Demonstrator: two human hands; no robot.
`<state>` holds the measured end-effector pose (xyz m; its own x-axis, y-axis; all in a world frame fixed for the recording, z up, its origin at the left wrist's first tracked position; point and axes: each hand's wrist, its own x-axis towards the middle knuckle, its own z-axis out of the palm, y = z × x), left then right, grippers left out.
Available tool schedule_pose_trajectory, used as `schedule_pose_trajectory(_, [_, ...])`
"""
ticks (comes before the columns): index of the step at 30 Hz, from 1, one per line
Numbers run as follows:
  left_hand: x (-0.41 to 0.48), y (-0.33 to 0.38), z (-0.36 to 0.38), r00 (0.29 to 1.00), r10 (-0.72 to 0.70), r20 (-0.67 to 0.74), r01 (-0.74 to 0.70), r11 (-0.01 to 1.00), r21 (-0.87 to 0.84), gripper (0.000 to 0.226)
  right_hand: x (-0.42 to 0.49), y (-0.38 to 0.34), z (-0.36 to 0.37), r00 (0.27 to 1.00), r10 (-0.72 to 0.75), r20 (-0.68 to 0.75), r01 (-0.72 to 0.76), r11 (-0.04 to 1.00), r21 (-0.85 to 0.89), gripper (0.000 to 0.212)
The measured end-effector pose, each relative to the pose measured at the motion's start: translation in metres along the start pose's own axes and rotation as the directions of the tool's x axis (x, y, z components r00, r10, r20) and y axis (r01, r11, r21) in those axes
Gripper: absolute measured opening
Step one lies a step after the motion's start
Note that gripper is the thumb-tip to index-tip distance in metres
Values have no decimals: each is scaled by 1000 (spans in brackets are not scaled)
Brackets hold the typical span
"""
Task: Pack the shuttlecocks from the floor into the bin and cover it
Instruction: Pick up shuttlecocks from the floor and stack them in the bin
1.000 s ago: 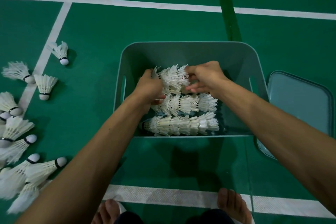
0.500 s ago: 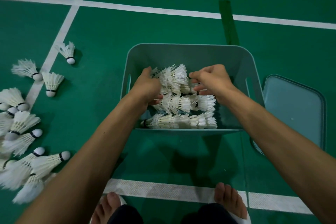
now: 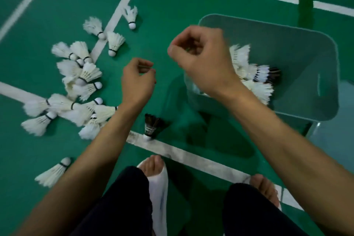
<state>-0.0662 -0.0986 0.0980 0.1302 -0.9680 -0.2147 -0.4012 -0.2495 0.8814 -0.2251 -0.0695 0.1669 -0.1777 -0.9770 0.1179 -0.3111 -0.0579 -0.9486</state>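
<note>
The grey-green bin (image 3: 287, 30) stands on the green floor at the right. It holds rows of white shuttlecocks (image 3: 256, 90) and a dark one (image 3: 274, 74). My right hand (image 3: 199, 59) hovers over the bin's left rim, its fingers curled and holding nothing. My left hand (image 3: 138, 80) is above the floor left of the bin, fingers also curled and empty. Several white shuttlecocks (image 3: 80, 82) lie scattered on the floor to the left of my left hand. A black shuttlecock (image 3: 152, 124) stands on a white line below it.
The bin's lid (image 3: 341, 140) lies on the floor at the right edge, mostly out of view. My bare feet in white slippers (image 3: 159, 182) are at the bottom. One white shuttlecock (image 3: 53, 172) lies alone at the lower left. White court lines cross the floor.
Both hands have let go of the shuttlecocks in the bin, lifted out and moved left. The view has swung left toward the pile on the floor.
</note>
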Motion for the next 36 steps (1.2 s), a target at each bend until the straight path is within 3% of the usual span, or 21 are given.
schedule_pose_trajectory(2, [3,-37,-24,994,-104,-44,107,992,71,10,-6,-2,36,991,-36,128,45,997,-66,7])
schedule_pose_trajectory(5, [-13,-77,-60,956,-157,-249,196,971,138,13,-13,11,85,938,10,347,66,976,-207,12])
schedule_pose_trajectory(7, [-30,-99,-79,875,-170,-453,255,958,132,19,-16,26,114,896,81,437,85,934,-348,18])
schedule_pose_trajectory(9, [-44,-122,-93,761,-269,-590,362,931,42,23,-21,41,133,858,208,470,107,822,-559,27])
schedule_pose_trajectory(12, [-47,-143,-101,630,-502,-592,544,830,-125,52,-30,60,143,760,435,484,141,615,-775,45])
schedule_pose_trajectory(16, [-24,-137,-93,569,-683,-459,641,717,-273,99,-38,72,155,601,641,477,105,528,-843,39])
schedule_pose_trajectory(19, [-8,-136,-80,621,-585,-521,617,775,-136,115,-35,76,159,615,652,443,49,529,-847,26])
schedule_pose_trajectory(24, [-1,-134,-66,702,-360,-614,501,863,66,112,-19,79,157,767,499,403,93,536,-839,18])
schedule_pose_trajectory(28, [1,-133,-64,785,-256,-564,348,936,60,102,-10,84,154,843,382,377,129,539,-833,10])
schedule_pose_trajectory(33, [1,-130,-60,839,-221,-498,275,961,37,100,-9,94,145,917,226,328,111,645,-756,17])
schedule_pose_trajectory(36, [-4,-129,-56,892,-187,-412,206,979,1,93,-10,103,143,934,223,278,32,724,-689,19])
